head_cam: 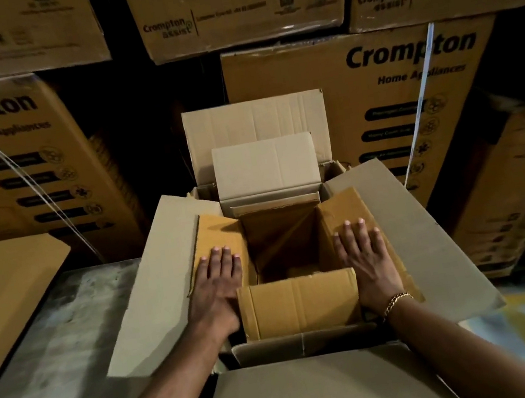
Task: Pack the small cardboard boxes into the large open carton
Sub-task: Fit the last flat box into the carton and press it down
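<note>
At the bottom of the frame lay the pale near flap of the large open carton (pixel 319 392), its side flaps spread out to left and right. Two bare forearms reached over it, a gold chain bracelet (pixel 396 301) on the right wrist. A small cardboard box (pixel 300 303) sat inside the carton at frame centre, its brown near flap folded toward the viewer. The left grip (pixel 216 285) lay flat, fingers straight and together, pressing on the box's left flap; the right grip (pixel 368 257), fingers straight and slightly spread, pressed on its right flap. Between them the box interior was dark, its contents unclear. Beyond, the far flaps of box and carton stood upright. A cardboard sheet (pixel 4 291) lay at middle left. Stacked Crompton cartons (pixel 375 95) filled the top of the frame.
</note>
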Demonstrator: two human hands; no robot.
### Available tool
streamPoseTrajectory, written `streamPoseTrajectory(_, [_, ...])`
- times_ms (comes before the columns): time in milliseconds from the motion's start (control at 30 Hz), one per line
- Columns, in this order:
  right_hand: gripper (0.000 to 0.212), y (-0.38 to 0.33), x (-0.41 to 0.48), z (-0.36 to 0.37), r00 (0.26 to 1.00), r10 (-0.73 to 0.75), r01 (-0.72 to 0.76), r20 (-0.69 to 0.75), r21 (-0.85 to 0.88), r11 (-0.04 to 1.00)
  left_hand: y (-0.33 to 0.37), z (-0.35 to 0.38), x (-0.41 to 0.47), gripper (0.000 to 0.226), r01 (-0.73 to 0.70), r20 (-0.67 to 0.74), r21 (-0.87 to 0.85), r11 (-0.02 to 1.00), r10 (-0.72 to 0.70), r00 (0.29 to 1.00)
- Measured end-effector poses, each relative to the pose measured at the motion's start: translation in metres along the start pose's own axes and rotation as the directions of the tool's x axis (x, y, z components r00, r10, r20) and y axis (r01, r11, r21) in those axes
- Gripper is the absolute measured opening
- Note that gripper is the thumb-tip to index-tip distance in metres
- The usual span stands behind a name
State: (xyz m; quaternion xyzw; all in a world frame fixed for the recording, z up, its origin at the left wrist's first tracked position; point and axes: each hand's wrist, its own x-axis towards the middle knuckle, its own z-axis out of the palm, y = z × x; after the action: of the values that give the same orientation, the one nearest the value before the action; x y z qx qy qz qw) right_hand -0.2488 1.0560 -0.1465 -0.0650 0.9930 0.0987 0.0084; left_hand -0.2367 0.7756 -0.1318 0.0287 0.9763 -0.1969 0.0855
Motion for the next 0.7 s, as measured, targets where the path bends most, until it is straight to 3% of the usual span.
streamPoseTrajectory(67, [0.086,0.001,0.002,-0.005,0.999,-0.038,0.038,0.020,0.000,0.999,-0.001,-0.005,-0.003,0.097,-0.015,0.015,0.005,1.000,0.015,1.000])
streamPoseTrajectory(100, [0.093,0.003,0.002,-0.008,0.996,-0.070,0.070,0.058,0.006,0.998,-0.002,-0.008,-0.003,0.100,-0.030,0.022,0.008,1.000,0.030,0.999])
streamPoseTrajectory(167, [0.134,0.007,0.007,-0.015,0.987,-0.137,0.133,0.078,0.054,0.990,-0.004,-0.014,-0.004,0.097,-0.041,-0.007,-0.051,0.998,0.041,0.999])
streamPoseTrajectory(233, [0.151,0.008,0.006,-0.038,0.962,-0.183,0.139,0.203,0.210,0.968,-0.008,-0.023,-0.002,0.091,-0.049,-0.079,-0.155,0.987,0.037,0.996])
streamPoseTrajectory(333, [0.114,-0.002,0.002,-0.078,0.910,-0.252,0.130,0.328,0.353,0.927,-0.011,-0.036,0.006,0.080,-0.079,-0.233,-0.199,0.977,0.031,0.972])
streamPoseTrajectory(433, [0.088,-0.018,-0.003,-0.090,0.821,-0.355,0.175,0.448,0.394,0.902,-0.008,-0.049,0.026,0.082,-0.128,-0.247,-0.221,0.967,0.071,0.966])
streamPoseTrajectory(533, [0.087,-0.038,-0.012,-0.085,0.767,-0.381,0.191,0.517,0.382,0.904,-0.001,-0.060,0.052,0.090,-0.129,-0.190,-0.246,0.961,0.083,0.978])
streamPoseTrajectory(700, [0.095,-0.047,-0.018,-0.074,0.740,-0.390,0.247,0.548,0.319,0.915,0.016,-0.065,0.095,0.095,-0.097,-0.164,-0.271,0.958,0.054,0.985])
